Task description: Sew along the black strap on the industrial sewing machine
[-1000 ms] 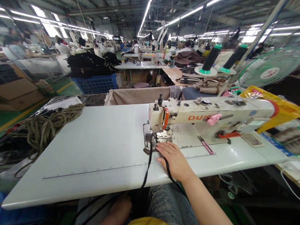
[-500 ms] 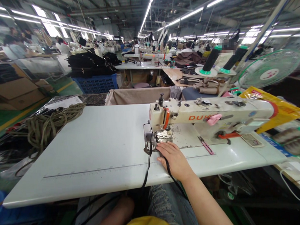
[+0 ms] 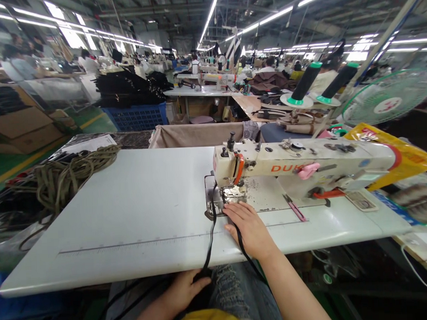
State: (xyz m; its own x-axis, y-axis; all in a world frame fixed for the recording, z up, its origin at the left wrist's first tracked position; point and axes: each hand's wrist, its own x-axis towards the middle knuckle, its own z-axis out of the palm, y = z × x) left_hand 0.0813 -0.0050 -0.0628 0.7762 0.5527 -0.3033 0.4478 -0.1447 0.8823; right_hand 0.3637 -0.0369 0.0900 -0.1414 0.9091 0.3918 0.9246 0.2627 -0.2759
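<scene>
In the head view, a black strap (image 3: pixel 212 233) drops from beneath the needle end of the sewing machine (image 3: pixel 259 163), crosses the bench (image 3: pixel 140 196) and hangs over its front edge, a little right of the middle. The right grip (image 3: pixel 250 231) lies flat on the bench just right of this length, fingers straight and side by side, the tips just in front of the machine's needle area. A second black length (image 3: pixel 240 239) comes out beside its thumb and also falls over the front edge; whether both are one piece, I cannot tell. The left grip (image 3: pixel 185 288) is below the front edge, where the first length reaches its thumb and fingers; how firmly it pinches, I cannot tell. Pink-handled snips (image 3: pixel 296 209) lie right of the right grip, and olive cords (image 3: pixel 72 175) heap along the bench's left edge.
</scene>
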